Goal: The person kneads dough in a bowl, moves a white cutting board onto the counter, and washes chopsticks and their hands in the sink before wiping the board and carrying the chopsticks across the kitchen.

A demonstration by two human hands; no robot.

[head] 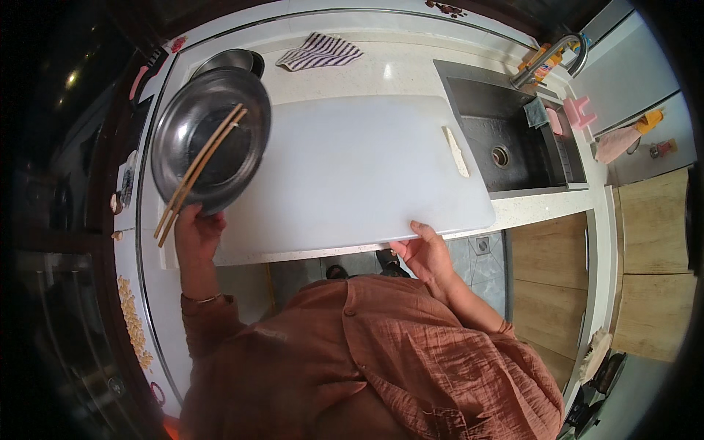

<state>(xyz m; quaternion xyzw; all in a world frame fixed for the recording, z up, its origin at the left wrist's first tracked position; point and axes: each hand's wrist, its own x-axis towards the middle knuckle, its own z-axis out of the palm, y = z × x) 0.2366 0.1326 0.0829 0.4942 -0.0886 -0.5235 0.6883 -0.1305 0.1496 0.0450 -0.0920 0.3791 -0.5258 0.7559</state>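
My left hand [202,228] grips the near rim of a stainless steel bowl [170,132], with its thumb near a pair of wooden chopsticks [201,165] that lies across the bowl. The chopsticks' lower ends stick out past the rim. My right hand [426,250] pinches the near edge of a large white cutting board [352,170], thumb on top and fingers below. The board lies on the pale speckled counter, with a slot handle at its right end. The bowl covers the board's left end.
More metal bowls [228,61] sit behind the held bowl. A striped cloth [320,52] lies at the counter's back. On the right are a steel sink [506,143], a faucet [544,60] and a detergent bottle [550,69]. Pale pieces [132,322] are spread along the left sill.
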